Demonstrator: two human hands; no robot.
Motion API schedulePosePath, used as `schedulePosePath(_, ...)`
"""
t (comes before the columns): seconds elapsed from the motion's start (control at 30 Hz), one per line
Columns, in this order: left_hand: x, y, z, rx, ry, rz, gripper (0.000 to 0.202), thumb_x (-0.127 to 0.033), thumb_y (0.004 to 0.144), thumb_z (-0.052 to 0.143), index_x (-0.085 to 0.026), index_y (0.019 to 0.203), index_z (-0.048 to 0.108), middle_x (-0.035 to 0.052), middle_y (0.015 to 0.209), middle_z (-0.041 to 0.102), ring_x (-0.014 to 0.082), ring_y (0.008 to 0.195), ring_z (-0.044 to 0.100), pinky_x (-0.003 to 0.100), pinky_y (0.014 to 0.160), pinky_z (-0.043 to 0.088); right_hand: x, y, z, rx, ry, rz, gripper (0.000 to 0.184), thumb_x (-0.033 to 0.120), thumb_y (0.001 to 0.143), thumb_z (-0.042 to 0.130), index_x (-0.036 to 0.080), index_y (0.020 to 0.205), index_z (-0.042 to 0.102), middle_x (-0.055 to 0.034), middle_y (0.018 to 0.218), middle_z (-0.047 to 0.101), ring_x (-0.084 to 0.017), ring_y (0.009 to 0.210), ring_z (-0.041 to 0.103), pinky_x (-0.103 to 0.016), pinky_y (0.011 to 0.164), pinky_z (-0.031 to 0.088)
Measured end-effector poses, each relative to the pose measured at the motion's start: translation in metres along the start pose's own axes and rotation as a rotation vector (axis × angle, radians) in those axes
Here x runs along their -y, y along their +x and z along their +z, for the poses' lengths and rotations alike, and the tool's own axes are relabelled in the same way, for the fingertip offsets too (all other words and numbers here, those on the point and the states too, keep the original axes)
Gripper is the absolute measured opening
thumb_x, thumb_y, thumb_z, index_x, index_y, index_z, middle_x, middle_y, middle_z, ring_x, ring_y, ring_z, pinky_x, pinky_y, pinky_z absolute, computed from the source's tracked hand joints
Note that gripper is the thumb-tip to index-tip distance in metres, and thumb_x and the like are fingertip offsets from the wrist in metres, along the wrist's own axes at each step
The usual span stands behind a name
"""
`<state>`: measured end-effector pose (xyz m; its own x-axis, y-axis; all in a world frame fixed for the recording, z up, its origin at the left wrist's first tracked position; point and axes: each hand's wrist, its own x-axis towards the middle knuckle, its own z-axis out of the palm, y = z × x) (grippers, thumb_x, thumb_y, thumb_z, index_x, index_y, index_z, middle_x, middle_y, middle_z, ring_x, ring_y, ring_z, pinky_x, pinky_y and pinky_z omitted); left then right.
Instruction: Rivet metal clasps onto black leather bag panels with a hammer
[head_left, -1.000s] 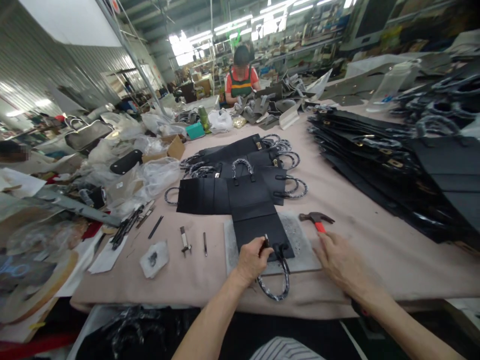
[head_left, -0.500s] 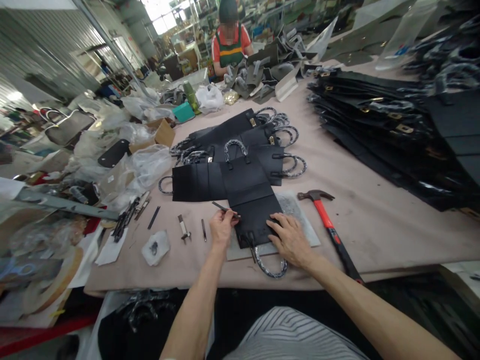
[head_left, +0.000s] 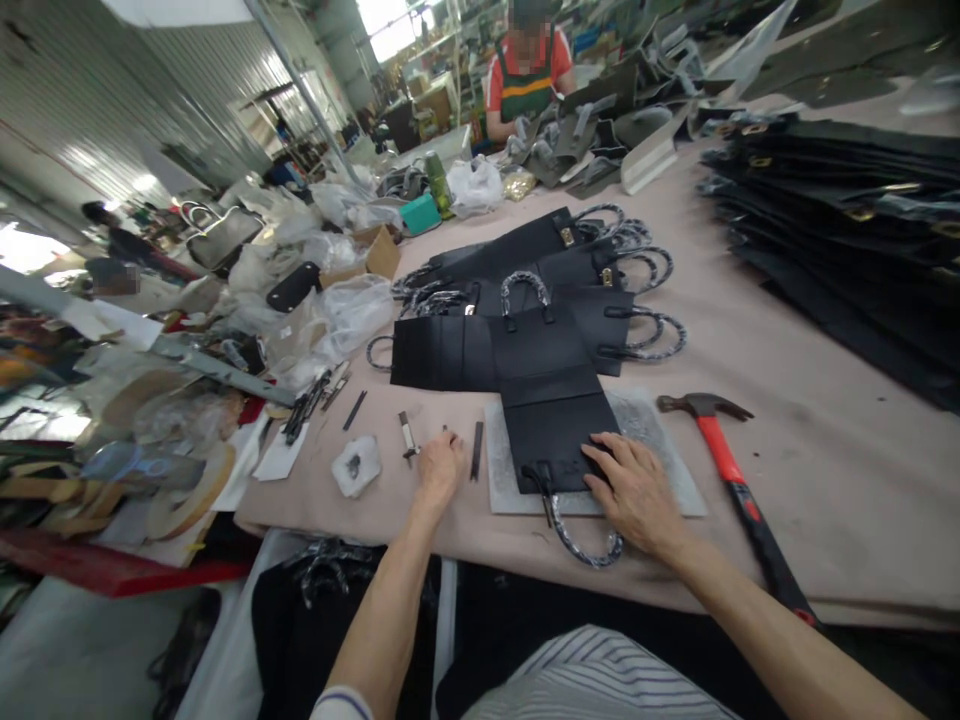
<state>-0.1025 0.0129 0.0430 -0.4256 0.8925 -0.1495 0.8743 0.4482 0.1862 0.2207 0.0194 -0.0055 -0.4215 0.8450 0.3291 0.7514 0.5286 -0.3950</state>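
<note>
My left hand (head_left: 441,468) is at the table with its fingers pinched round a small metal rod (head_left: 445,431), mostly hidden by them. Just right of it lies a narrow black strip (head_left: 476,450). My right hand (head_left: 636,492) rests with spread fingers on the right edge of a black bag panel (head_left: 559,430). This panel lies over a grey slab (head_left: 682,480), its plastic-wrapped handle (head_left: 581,548) pointing towards me. A small metal tool (head_left: 407,437) and a whitish block (head_left: 356,467) with a dark patch lie left of my left hand.
A claw hammer (head_left: 727,460) with a red and black handle lies at right. More black bag panels (head_left: 517,245) with wrapped handles overlap behind. A tall stack of black pieces (head_left: 847,220) stands far right. Plastic bags and a cardboard box (head_left: 379,252) crowd the left; a co-worker (head_left: 529,75) sits opposite.
My left hand has put the black strip down on the table and moved left to the metal rod. My right hand stays on the bag panel. The view has turned left.
</note>
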Motion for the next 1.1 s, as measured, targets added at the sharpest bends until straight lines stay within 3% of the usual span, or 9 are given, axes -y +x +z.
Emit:
schedulePosePath(0.13,0.019,0.016,-0.011,-0.019,-0.022,-0.169,0.019,-0.036,0.092,0.067,-0.019,0.096,0.076,0.0150,0.100,0.077,0.0301,0.101,0.072,0.033,0.082,0.052,-0.003,0.000,0.004,-0.005,-0.003,-0.020,0.038,0.033,0.098,0.049,0.018,0.128,0.066,-0.0144,0.139,0.058,-0.034,0.129,0.049,-0.055,0.109,0.040)
schedulePosePath(0.3,0.031,0.036,-0.010,0.087,-0.115,-0.234,0.027,-0.043,0.077,0.081,-0.017,0.081,0.072,0.0166,0.096,0.078,0.0296,0.099,0.073,0.031,0.081,0.053,-0.005,-0.001,0.007,0.001,-0.018,-0.028,0.039,0.034,0.098,0.049,0.017,0.128,0.065,-0.0144,0.139,0.058,-0.035,0.127,0.050,-0.055,0.107,0.042)
schedulePosePath(0.47,0.027,0.050,-0.002,0.202,-0.209,-0.218,0.023,-0.021,0.064,0.084,-0.018,0.057,0.063,0.0098,0.061,0.071,0.0295,0.081,0.075,0.031,0.074,0.056,-0.004,0.000,0.007,0.008,-0.011,-0.003,0.038,0.033,0.098,0.050,0.019,0.129,0.065,-0.0142,0.140,0.058,-0.034,0.129,0.049,-0.056,0.110,0.039)
schedulePosePath(0.6,0.019,0.048,-0.008,0.279,-0.351,-0.203,0.023,-0.016,0.068,0.076,-0.017,0.054,0.058,0.0058,0.045,0.060,0.0258,0.061,0.072,0.029,0.060,0.056,-0.001,0.001,0.003,0.016,0.001,0.015,0.038,0.032,0.097,0.052,0.019,0.129,0.065,-0.0133,0.141,0.057,-0.032,0.131,0.047,-0.054,0.112,0.037)
schedulePosePath(0.73,-0.007,0.028,-0.018,0.288,-0.668,-0.113,0.013,-0.027,0.083,0.062,-0.016,0.077,0.062,0.0053,0.067,0.072,0.0181,0.063,0.072,0.023,0.059,0.057,0.002,0.003,-0.001,0.025,0.006,0.036,0.038,0.031,0.096,0.053,0.019,0.130,0.065,-0.0132,0.142,0.056,-0.032,0.133,0.046,-0.053,0.115,0.035)
schedulePosePath(0.87,-0.057,-0.009,-0.005,0.316,-1.265,0.069,0.024,-0.037,0.077,0.071,-0.016,0.084,0.062,0.0066,0.080,0.075,0.0193,0.069,0.074,0.025,0.062,0.059,0.006,0.004,-0.005,0.034,0.010,0.053,0.036,0.030,0.097,0.053,0.018,0.129,0.064,-0.0136,0.142,0.055,-0.032,0.133,0.045,-0.052,0.116,0.033)
schedulePosePath(1.0,-0.100,-0.034,0.027,0.257,-1.353,0.247,0.020,-0.036,0.084,0.069,-0.016,0.085,0.064,0.0063,0.081,0.074,0.0188,0.080,0.074,0.026,0.073,0.059,0.006,0.004,-0.005,0.044,0.024,0.060,0.037,0.029,0.096,0.053,0.019,0.130,0.064,-0.0138,0.142,0.056,-0.033,0.134,0.045,-0.054,0.116,0.032)
schedulePosePath(1.1,-0.109,-0.040,0.049,0.224,-1.340,0.290,0.020,-0.036,0.088,0.067,-0.017,0.092,0.065,0.0053,0.081,0.074,0.0186,0.078,0.073,0.028,0.076,0.059,0.006,0.004,-0.005,0.047,0.026,0.067,0.037,0.029,0.096,0.054,0.019,0.131,0.064,-0.0135,0.142,0.056,-0.033,0.134,0.045,-0.054,0.117,0.031)
